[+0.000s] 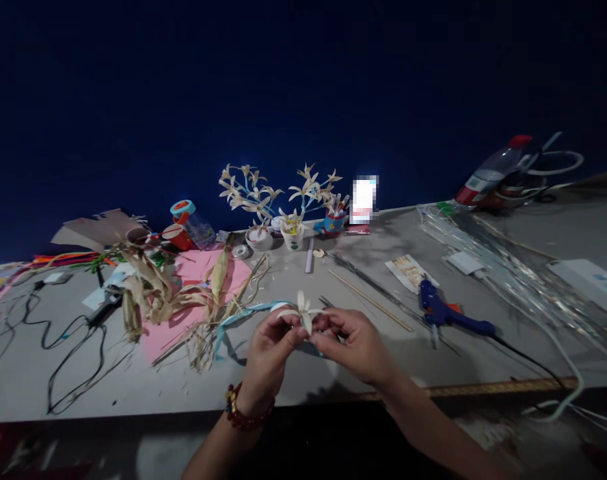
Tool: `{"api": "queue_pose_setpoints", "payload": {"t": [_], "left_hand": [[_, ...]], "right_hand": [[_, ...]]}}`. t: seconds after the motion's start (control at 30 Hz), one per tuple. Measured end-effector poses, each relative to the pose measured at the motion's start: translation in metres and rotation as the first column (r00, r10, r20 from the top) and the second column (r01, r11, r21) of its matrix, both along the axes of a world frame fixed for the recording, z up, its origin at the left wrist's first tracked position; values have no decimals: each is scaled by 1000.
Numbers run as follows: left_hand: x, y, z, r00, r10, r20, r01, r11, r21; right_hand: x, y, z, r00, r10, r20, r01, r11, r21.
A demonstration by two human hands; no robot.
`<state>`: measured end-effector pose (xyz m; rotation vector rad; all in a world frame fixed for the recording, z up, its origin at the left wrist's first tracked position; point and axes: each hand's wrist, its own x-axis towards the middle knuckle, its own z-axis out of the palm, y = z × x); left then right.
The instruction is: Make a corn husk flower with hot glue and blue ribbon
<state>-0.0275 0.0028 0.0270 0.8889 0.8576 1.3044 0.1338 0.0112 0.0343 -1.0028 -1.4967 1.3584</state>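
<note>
A pale flower with narrow petals, seemingly of dried corn husk, is held up over the front of the table. My left hand pinches it from the left, with a beaded bracelet on the wrist. From the other side, the closed fingers of my right hand grip its lower part; the stem is hidden by the fingers. A light blue ribbon runs leftward from behind my left hand and hangs down onto the table. Beyond the hands, similar flowers on blue stems stand in small white pots.
Dried corn husks lie over pink paper at left, near black cords. A blue glue gun, a wooden stick and thin wires lie at right. Farther right are clear plastic wrapping and a leaning bottle.
</note>
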Motion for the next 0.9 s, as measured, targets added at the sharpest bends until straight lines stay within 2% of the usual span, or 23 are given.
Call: {"api": "queue_pose_setpoints", "payload": {"t": [0.07,0.2,0.27,0.43,0.53,0.67,0.77,0.9], "left_hand": [[-2,0,0,1000,-18,-4,17,999,-27],[-3,0,3,997,-57,51,61,994,-95],[-2,1,5,990,-89,109,102,987,-128],[1,2,7,972,-130,194,160,976,-147],[2,1,4,974,-130,185,156,979,-131],[2,0,-1,997,-24,76,29,997,-74],[-1,0,-2,1000,18,-6,-18,1000,-12],[-3,0,2,1000,11,-8,-11,999,-35]], "right_hand": [[1,1,0,1000,-6,-2,6,999,-48],[3,5,0,990,79,-116,-100,977,-190],[3,7,0,980,103,-168,-140,963,-229],[2,4,0,975,86,-206,-143,949,-280],[2,3,1,983,69,-171,-107,968,-225],[3,2,3,994,44,-96,-52,995,-83],[3,1,6,1000,18,-24,-18,1000,-11],[6,2,3,999,28,30,-26,999,-44]]}}
